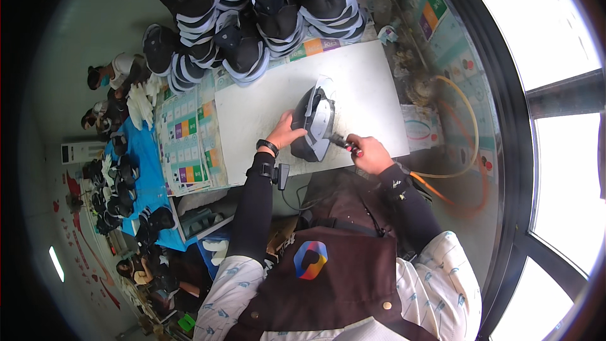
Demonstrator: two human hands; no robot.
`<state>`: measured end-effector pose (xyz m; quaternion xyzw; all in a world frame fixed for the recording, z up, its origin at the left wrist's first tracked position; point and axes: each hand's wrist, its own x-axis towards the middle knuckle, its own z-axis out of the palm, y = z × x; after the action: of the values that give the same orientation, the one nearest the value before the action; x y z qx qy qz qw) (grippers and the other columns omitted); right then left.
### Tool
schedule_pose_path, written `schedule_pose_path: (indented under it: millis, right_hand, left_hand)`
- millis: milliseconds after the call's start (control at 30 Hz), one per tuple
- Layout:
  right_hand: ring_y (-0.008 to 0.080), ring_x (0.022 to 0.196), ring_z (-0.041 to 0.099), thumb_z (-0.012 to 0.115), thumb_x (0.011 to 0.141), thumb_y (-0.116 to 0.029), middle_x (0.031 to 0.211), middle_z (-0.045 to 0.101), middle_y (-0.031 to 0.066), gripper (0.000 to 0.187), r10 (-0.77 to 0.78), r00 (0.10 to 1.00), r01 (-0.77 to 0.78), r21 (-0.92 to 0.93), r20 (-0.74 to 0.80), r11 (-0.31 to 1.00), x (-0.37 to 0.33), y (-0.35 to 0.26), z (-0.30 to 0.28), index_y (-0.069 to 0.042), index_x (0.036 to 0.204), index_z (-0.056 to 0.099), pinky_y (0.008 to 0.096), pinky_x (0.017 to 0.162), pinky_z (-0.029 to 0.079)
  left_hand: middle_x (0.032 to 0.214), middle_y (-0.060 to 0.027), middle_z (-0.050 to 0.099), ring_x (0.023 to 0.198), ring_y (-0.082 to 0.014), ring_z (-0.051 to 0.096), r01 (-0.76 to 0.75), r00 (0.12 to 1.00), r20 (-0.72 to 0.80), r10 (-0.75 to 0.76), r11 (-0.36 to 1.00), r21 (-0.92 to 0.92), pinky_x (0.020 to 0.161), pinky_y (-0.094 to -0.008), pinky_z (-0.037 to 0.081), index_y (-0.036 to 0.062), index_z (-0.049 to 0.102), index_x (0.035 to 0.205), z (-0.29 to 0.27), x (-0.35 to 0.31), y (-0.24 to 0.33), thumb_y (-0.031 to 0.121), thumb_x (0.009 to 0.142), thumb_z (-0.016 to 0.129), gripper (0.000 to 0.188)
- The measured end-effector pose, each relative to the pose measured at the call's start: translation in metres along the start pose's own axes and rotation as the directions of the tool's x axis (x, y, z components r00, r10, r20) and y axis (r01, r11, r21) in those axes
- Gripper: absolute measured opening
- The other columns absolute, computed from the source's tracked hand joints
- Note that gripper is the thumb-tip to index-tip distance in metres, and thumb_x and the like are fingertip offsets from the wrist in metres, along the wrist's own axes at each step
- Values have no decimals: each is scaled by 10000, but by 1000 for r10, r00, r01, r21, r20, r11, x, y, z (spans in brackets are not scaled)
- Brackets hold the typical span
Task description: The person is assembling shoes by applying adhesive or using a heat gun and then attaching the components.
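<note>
A black shoe upper (pixel 304 141) with pale grey-white lining and edges stands on its side on a white board (pixel 252 98). My left hand (pixel 283 134) grips its left side, thumb reaching over toward the lining, the other fingers partly hidden. My right hand (pixel 374 155) is closed around a slim black-and-red hand tool (pixel 347 145). The tool's dark tip meets or nearly meets the upper's pale lower right edge; contact is hard to tell. Behind my right wrist runs an orange hose (pixel 429 190); whether it joins the tool is hidden.
Nested stacks of black shoe uppers (pixel 243 50) crowd the table's far side. Printed sheets (pixel 183 145) cover its left part. A yellowish hose (pixel 473 145) loops at right beside the window frame (pixel 505 88). Farther left, a blue-covered table (pixel 148 164) holds more uppers, with people around it.
</note>
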<state>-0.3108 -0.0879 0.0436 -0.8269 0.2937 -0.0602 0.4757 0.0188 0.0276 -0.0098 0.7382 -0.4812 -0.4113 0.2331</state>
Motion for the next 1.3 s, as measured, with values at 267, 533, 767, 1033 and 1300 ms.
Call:
schedule_pose_path:
  millis: [267,533,767,1033,1300]
  right_hand:
    - [474,872,684,582,800,-98,871,707,248,314,27,999,-26,18,-39,1000,1,-6,12,-84,1098,679,572,806,531]
    - [486,857,681,585,776,-103,845,698,272,365,105,989,-108,-25,-102,994,2,-8,12,-72,1127,682,581,805,532]
    - [489,885,686,561,796,-110,864,701,276,344,89,992,-87,-25,87,996,-6,-1,16,-78,1113,690,578,833,535]
    - [471,857,685,610,765,-62,837,698,254,322,148,964,-161,-43,-222,986,-7,-3,3,-75,1084,659,562,780,535]
    - [490,928,676,595,784,-99,903,705,276,322,132,989,-133,1,71,991,-16,9,19,-46,1086,695,550,841,531]
  left_hand:
    - [1604,-238,352,1491,-408,367,14,999,-37,-13,999,32,1220,-443,361,25,423,1551,6,0,7,384,816,794,898]
    - [1573,-251,404,1456,-429,413,2,994,-109,11,993,119,1210,-458,376,26,437,1543,13,-7,8,389,800,810,907]
    - [1581,-253,396,1455,-433,409,11,996,-93,-1,994,111,1208,-459,378,45,431,1555,12,-10,17,373,798,816,911]
    - [1616,-256,342,1490,-429,374,42,997,-77,-32,990,132,1228,-460,347,49,386,1583,14,-10,19,415,831,802,933]
    - [1601,-269,355,1473,-440,389,70,997,-54,-61,983,169,1218,-460,359,35,404,1566,10,3,28,481,832,811,950]
